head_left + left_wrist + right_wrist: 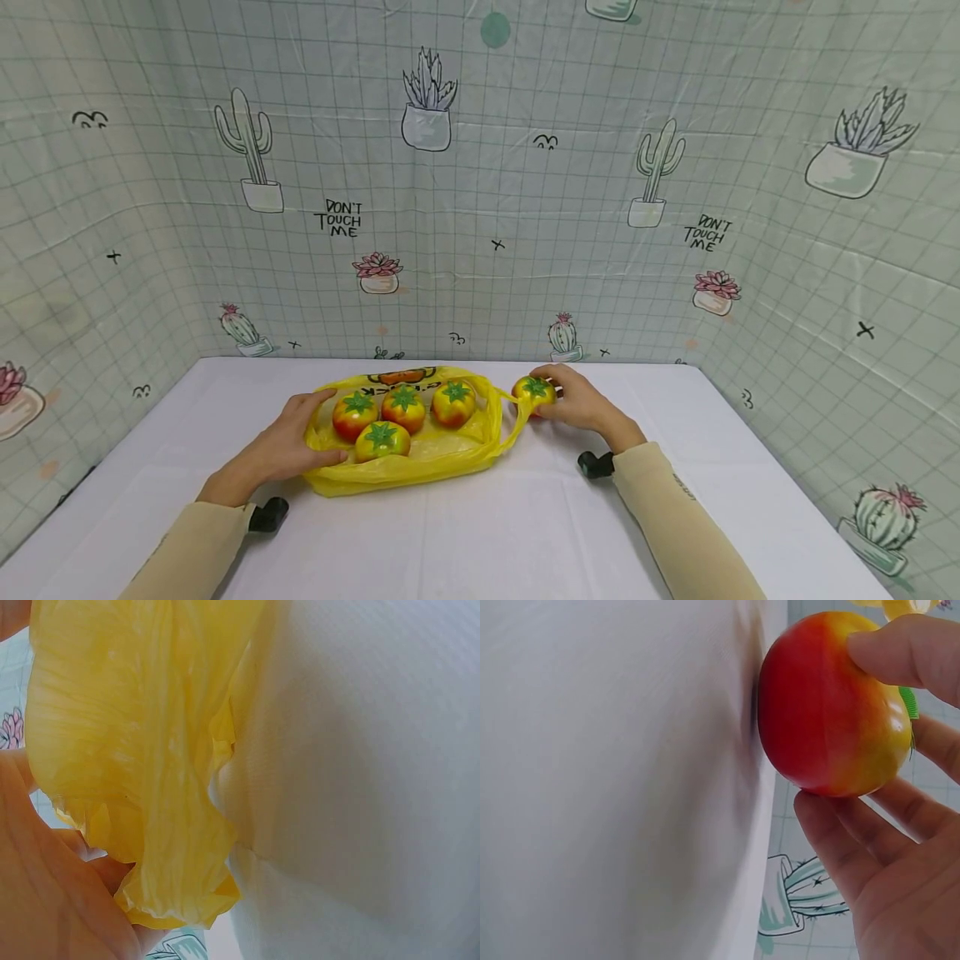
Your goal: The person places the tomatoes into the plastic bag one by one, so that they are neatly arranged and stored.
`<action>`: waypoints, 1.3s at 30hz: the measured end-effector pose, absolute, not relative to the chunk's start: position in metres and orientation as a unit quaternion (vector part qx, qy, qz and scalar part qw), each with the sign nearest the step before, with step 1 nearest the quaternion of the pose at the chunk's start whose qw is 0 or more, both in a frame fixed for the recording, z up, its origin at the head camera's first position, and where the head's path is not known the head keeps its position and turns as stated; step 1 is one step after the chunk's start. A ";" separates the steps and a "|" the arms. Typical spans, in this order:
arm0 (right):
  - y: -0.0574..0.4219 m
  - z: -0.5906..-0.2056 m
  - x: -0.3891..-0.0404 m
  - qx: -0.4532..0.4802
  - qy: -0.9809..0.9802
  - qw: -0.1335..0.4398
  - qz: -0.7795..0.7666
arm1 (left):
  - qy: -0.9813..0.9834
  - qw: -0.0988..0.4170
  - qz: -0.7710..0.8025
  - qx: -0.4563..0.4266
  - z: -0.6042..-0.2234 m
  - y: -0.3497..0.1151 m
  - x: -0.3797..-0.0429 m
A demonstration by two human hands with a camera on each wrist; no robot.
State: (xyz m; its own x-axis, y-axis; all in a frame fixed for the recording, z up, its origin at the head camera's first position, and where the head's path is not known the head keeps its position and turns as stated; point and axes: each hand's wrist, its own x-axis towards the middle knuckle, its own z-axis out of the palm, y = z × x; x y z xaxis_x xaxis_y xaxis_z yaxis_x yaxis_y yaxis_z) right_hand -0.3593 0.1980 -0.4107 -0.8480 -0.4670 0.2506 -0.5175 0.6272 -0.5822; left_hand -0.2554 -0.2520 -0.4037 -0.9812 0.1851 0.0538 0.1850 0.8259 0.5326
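A yellow plastic bag (405,477) lies mouth up on the table, with several red-and-yellow toy tomatoes (382,442) grouped inside, green leaf tops upward. At its left end my left hand (288,437) grips the bag's edge, thumb over the near rim. The left wrist view shows the crumpled yellow film (135,750) beside the palm. To the right of the bag, my right hand (577,400) holds another tomato (817,705) between thumb and fingers, low at the table surface. One bag handle loop (517,425) reaches across to that tomato and partly overlaps it.
A white cloth covers the table (465,542). Behind and at both sides stands a grid-patterned curtain (480,192) printed with potted cacti. Black camera mounts (268,515) sit at both wrists.
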 end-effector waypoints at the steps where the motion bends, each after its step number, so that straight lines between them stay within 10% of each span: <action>1: 0.198 -0.410 -0.359 0.266 -0.904 0.035 0.334 | 0.955 0.001 0.280 0.098 -0.404 -0.252 -0.255; 39: 0.157 -0.358 -0.323 0.373 -0.849 0.154 0.340 | 0.958 -0.003 0.269 0.100 -0.402 -0.253 -0.255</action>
State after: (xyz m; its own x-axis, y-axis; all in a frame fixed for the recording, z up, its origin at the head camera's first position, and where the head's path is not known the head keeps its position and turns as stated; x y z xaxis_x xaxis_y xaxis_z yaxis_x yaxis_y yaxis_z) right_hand -0.3227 0.1571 -0.3576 -0.6741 -0.5287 0.5158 -0.7386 0.4904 -0.4627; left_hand -0.2547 -0.2532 -0.4018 -0.9800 0.1898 0.0593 0.1929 0.8351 0.5151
